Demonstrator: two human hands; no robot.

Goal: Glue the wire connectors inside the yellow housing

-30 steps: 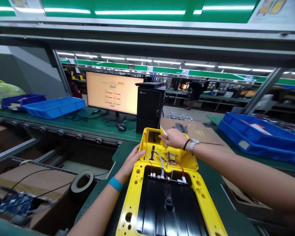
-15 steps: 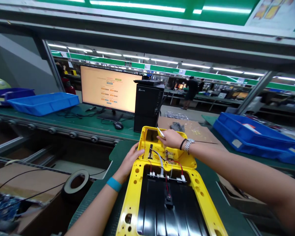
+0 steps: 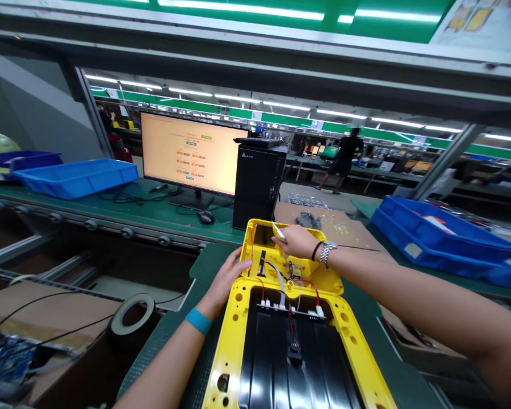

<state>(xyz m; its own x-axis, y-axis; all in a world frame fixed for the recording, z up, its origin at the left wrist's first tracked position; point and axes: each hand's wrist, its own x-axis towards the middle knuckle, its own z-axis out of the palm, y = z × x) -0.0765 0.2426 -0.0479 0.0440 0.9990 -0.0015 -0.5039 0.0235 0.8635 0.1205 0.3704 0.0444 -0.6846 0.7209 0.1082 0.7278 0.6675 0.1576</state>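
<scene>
A yellow plastic housing lies opened in front of me, its smaller upper part (image 3: 333,279) hinged back from the larger body (image 3: 227,335). Wires, white connectors and a circuit board edge (image 3: 298,312) run between the two, above a glossy black panel (image 3: 268,358). My left hand (image 3: 230,275) grips the left edge of the upper part, thumb on the rim. My right hand (image 3: 298,241) is over the upper part, closed around a slim white-and-yellow piece (image 3: 278,232) whose kind I cannot make out. The hand hides whatever lies directly beneath it.
A black computer tower (image 3: 258,187), a monitor (image 3: 191,150) and a mouse (image 3: 205,217) stand behind the housing. Blue bins (image 3: 79,177) sit at the left, and stacked blue trays (image 3: 443,241) at the right. Lower left, a tape roll (image 3: 132,313) lies near cardboard. A person (image 3: 347,153) is far behind.
Both hands keep their places on the housing. The view has shifted very slightly, and the person in the background has moved to the right.
</scene>
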